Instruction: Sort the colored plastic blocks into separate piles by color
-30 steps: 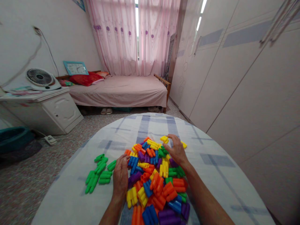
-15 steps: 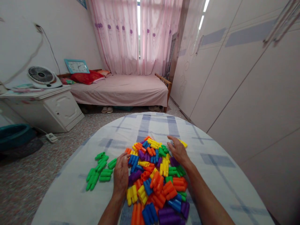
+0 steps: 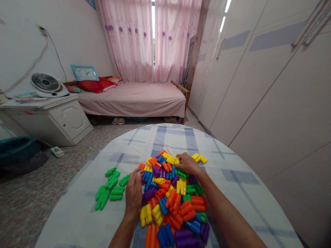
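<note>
A heap of plastic tube-shaped building blocks [image 3: 169, 201] in orange, yellow, blue, purple and green lies on the table. My left hand [image 3: 133, 189] rests along the heap's left side, fingers stretched and fingertips beside blue blocks [image 3: 147, 178]. My right hand [image 3: 189, 163] reaches over the far right part of the heap. Its bent fingers are apart, close to yellow blocks [image 3: 170, 158] and above green blocks [image 3: 182, 173] that it partly covers. No block shows clearly in its grasp. Left of my left hand, several green blocks [image 3: 111, 182] lie in a separate group.
Two yellow blocks [image 3: 199, 158] lie beyond my right wrist. The round table [image 3: 232, 203] has a checked white and blue cloth. Past its edge stand a bed [image 3: 139, 98], a cabinet [image 3: 67, 120] with a fan [image 3: 46, 82] on top, and a tall wardrobe [image 3: 271, 93] on the right.
My right hand has moved left, from beside the yellow blocks at the far right to over the green ones, its fingers bending more. My left hand has stayed in place.
</note>
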Motion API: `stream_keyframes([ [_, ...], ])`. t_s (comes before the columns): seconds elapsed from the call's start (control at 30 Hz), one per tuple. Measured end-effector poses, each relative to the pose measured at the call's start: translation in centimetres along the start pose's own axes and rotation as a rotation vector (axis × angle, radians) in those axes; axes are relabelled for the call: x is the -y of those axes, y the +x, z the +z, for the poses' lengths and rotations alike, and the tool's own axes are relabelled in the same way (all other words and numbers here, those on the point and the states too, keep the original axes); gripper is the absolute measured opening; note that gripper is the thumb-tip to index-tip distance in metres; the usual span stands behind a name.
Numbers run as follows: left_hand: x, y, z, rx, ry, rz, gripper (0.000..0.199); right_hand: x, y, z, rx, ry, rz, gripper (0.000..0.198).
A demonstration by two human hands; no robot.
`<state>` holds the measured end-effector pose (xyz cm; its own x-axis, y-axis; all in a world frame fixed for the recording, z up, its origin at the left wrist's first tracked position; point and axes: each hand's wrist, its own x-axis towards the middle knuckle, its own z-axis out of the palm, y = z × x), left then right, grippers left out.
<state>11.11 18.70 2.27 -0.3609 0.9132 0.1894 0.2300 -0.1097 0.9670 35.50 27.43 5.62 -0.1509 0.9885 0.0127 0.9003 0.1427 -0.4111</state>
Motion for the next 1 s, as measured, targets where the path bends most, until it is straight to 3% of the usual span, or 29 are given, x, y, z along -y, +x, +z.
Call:
stream_keyframes([
  [0.13,0.0,0.0,0.0,0.015,-0.016,-0.004,0.046,1.6,-0.5,0.0,-0.014,-0.14,0.004,0.033],
  [0.23,0.0,0.0,0.0,0.019,-0.024,-0.009,0.047,1.7,-1.2,-0.5,-0.109,-0.22,0.002,0.029],
  [0.33,-0.1,0.0,0.0,0.01,-0.028,-0.009,0.047,0.2,-1.6,-1.9,-0.243,-0.264,0.05,0.031],
  [0.43,-0.2,-0.1,0.1,0.0,-0.026,-0.014,0.048,-2.4,-1.2,-3.4,-0.309,-0.309,0.205,0.034],
  [0.57,-0.2,0.0,0.1,0.004,-0.023,-0.015,0.049,-5.8,-0.4,-4.0,-0.22,-0.241,0.405,0.04],
  [0.7,0.1,0.0,0.1,0.006,-0.016,-0.002,0.049,-6.9,-0.3,-3.4,-0.147,-0.175,0.447,0.043],
  [0.8,0.2,0.0,0.1,0.008,0.002,0.002,0.05,-5.7,-0.3,-2.7,-0.275,-0.191,0.375,0.042],
  [0.87,0.2,0.0,0.1,0.008,0.01,0.003,0.05,-4.2,-0.1,-2.0,-0.356,-0.178,0.214,0.04],
  [1.0,0.1,0.1,0.0,0.005,0.019,-0.005,0.049,-0.9,0.8,-0.3,-0.213,-0.098,-0.125,0.041],
])
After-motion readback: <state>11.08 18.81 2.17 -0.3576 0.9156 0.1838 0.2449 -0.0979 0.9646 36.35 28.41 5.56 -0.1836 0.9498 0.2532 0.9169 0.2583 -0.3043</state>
